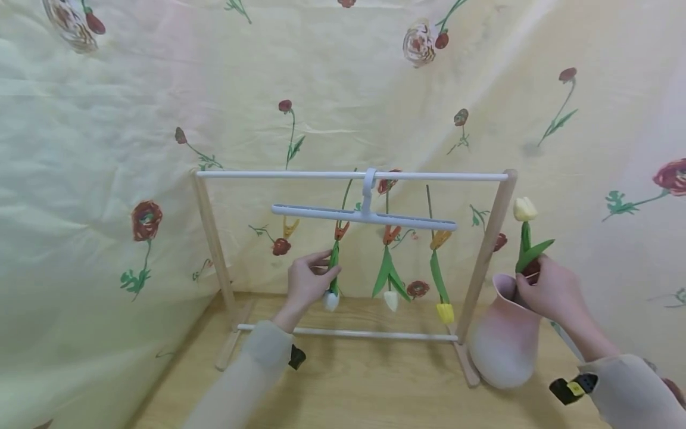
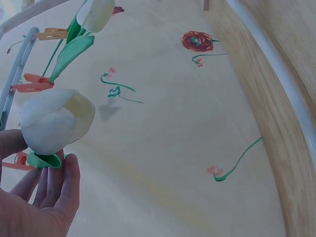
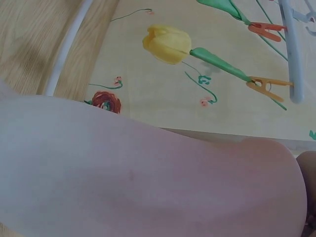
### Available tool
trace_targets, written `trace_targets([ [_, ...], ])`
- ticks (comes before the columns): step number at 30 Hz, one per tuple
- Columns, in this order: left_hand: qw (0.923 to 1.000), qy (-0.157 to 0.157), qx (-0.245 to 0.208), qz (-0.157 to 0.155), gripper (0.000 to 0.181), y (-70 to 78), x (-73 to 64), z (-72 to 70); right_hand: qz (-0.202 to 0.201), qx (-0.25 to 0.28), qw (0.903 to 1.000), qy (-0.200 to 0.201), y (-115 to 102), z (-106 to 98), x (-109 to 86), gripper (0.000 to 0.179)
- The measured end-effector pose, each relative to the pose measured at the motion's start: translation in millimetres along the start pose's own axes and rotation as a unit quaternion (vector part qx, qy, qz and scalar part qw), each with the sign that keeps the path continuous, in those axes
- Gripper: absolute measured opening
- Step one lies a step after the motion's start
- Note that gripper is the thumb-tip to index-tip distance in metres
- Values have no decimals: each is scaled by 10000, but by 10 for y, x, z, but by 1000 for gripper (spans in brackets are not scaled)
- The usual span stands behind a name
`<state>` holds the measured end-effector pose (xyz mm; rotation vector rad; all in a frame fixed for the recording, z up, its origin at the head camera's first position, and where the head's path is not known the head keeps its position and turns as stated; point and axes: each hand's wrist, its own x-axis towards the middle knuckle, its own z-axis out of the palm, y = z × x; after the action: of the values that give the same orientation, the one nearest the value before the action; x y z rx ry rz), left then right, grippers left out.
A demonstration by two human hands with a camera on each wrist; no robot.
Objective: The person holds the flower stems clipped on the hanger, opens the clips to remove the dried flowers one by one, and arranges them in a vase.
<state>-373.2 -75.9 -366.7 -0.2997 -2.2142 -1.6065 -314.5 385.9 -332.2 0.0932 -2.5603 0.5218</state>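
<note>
My left hand (image 1: 311, 279) grips a white tulip (image 1: 331, 300) by its green leaves and stem. This tulip hangs head down from a red clip (image 1: 341, 231) on the pale blue hanger (image 1: 321, 213); in the left wrist view its bloom (image 2: 57, 121) is close above my fingers. At the right, my right hand (image 1: 557, 292) pinches an upright cream tulip (image 1: 525, 210) low on its leaves, right at the mouth of a pink and white vase (image 1: 506, 345). The lower end of that stem is hidden by the hand and vase.
Another white tulip (image 1: 392, 301) and a yellow tulip (image 1: 445, 313) hang upside down from clips. A yellow clip (image 1: 290, 228) at the hanger's left holds nothing. The rack has a white top bar (image 1: 268, 174), wooden posts (image 1: 490, 250) and a lower bar (image 1: 375, 335).
</note>
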Motion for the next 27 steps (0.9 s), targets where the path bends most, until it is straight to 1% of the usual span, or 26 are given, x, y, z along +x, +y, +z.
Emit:
trace_targets([
  [3, 10000, -11, -23, -63, 38, -8, 0, -19, -15, 15, 9999, -112, -21, 16, 1, 21],
  [7, 9999, 43, -83, -75, 41, 7, 12, -57, -19, 91, 9995, -298, -54, 50, 26, 25],
  [10, 9999, 5, -135, -107, 42, 11, 18, -72, 39, 206, 9993, -317, -79, 55, 34, 36],
  [13, 9997, -57, -137, -178, 42, 2, 13, -72, 235, 391, 9989, -140, -107, 11, 4, 51],
  [15, 9997, -88, -141, -195, 43, -3, 9, -68, 414, 437, 9981, 102, -128, -46, -30, 59],
  [16, 9997, -93, -149, -192, 43, -4, 7, -66, 470, 434, 9975, 300, -146, -73, -47, 61],
  [18, 9997, -99, -160, -173, 42, -8, 4, -61, 510, 429, 9952, 713, -187, -127, -77, 60],
  [20, 9996, -108, -176, -175, 42, -12, -1, -58, 411, 359, 9918, 1159, -251, -154, -93, 56],
  [22, 9996, -104, -185, -188, 41, -3, -1, -62, 161, 345, 9858, 1636, -350, -163, -87, 49],
  [24, 9996, -123, -188, -196, 42, 6, -5, -62, -175, 416, 9777, 2050, -460, -156, -70, 44],
  [27, 9994, -146, -221, -201, 42, 15, -7, -55, -859, 608, 9604, 2578, -655, -127, -26, 37],
])
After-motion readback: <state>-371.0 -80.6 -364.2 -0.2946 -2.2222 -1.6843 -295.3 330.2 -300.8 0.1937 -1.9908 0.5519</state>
